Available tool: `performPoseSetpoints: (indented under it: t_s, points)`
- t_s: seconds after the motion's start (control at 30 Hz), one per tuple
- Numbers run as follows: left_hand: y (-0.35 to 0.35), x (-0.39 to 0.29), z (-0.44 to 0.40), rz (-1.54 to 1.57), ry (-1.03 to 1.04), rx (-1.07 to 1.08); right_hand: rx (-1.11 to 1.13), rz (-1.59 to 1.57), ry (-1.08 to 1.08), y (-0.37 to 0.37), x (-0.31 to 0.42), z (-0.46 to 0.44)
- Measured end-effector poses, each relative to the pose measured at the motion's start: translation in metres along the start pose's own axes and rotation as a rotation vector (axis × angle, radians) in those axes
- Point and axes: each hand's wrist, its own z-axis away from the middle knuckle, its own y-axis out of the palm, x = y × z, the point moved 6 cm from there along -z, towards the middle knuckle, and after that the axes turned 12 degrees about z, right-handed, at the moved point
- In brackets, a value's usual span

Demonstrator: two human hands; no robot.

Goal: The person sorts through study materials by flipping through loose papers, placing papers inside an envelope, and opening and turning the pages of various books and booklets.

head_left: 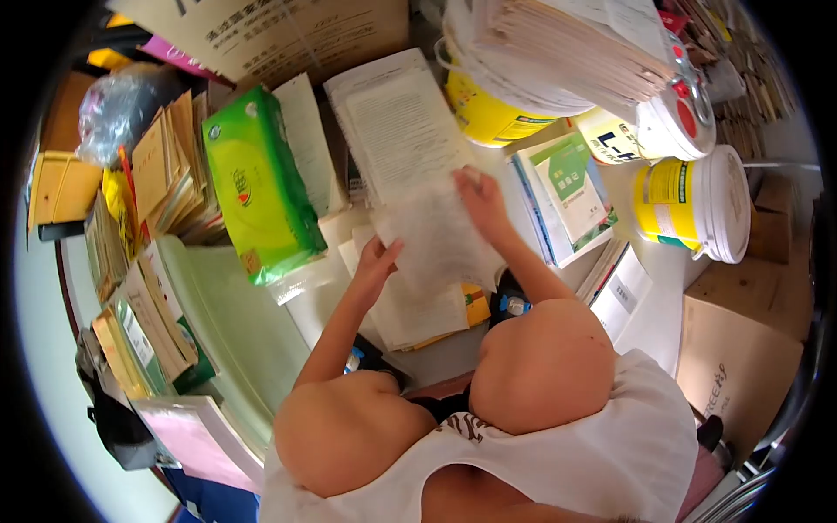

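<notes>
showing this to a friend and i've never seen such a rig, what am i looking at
There is no machine here, just a person's two bare hands. The single picture comes from a camera on that person's head, looking forward and down. The left hand and right hand hold a thin pale sheet between them. Just beyond it, printed papers lie on a pale table. To the left is a green package; to the right are some books and a yellow-and-white bucket.
</notes>
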Motion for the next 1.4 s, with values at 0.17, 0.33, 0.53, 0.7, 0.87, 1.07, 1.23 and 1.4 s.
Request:
performPoseSetpoints:
  t_s: [0.17, 0.33, 0.53, 0.7, 0.87, 1.07, 1.23, 1.4]
  points:
    - [-0.001, 0.013, -0.006, -0.262, 0.069, -0.003, -0.185, 0.222, -0.236, -0.019, 0.049, -0.062]
    - [0.008, -0.020, -0.022, -0.376, -0.012, -0.025, -0.216, 0.711, -0.406, 0.002, 0.071, -0.130]
    - [0.001, -0.059, -0.047, -0.271, 0.313, -0.079, -0.255, 1.109, -0.467, 0.043, 0.087, -0.186]
    - [0.001, -0.056, -0.068, -0.075, 0.247, -0.030, -0.293, 1.193, -0.595, 0.055, 0.083, -0.214]
    - [-0.005, -0.045, -0.082, -0.056, 0.244, -0.029, -0.280, 1.292, -0.540, 0.064, 0.061, -0.238]
    - [-0.011, -0.044, -0.085, -0.114, 0.266, -0.067, -0.370, 1.323, -0.619, 0.078, 0.071, -0.220]
    - [-0.011, -0.037, -0.081, -0.086, 0.235, -0.058, -0.199, 1.056, -0.915, 0.116, 0.061, -0.171]
    - [-0.009, -0.029, -0.076, -0.132, 0.267, -0.038, -0.169, 1.067, -0.912, 0.129, 0.030, -0.160]
